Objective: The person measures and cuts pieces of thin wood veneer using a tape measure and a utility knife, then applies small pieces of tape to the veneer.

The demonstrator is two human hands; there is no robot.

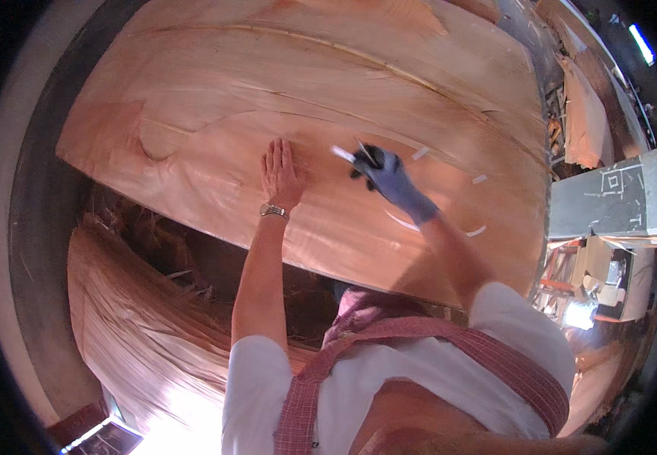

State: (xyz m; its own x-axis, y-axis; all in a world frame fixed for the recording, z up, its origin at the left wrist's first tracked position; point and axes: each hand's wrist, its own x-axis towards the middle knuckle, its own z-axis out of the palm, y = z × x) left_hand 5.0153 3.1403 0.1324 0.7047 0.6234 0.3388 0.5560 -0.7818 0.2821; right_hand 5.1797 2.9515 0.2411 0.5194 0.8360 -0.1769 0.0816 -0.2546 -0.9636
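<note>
A large sheet of reddish-brown wood veneer (215, 182) lies in front of me, its surface wavy and grained. My left hand (281, 178), bare with a watch at the wrist, rests flat on it with the fingers stretched out. To the right, my right hand (378, 168) wears a grey glove with dark fingers, closed just over the sheet. A white strip of tape (342, 154) sticks out from its fingers, and a thin pointed piece shows beside it, too blurred to name. Short white tape pieces (420, 153) are stuck on the veneer right of that hand.
A stack of veneer sheets (139, 318) stands at the lower left, past a dark gap with torn scraps (169, 246). On the right are a grey panel with white tape marks (616, 186), an open cardboard box (594, 262) and more veneer (586, 114).
</note>
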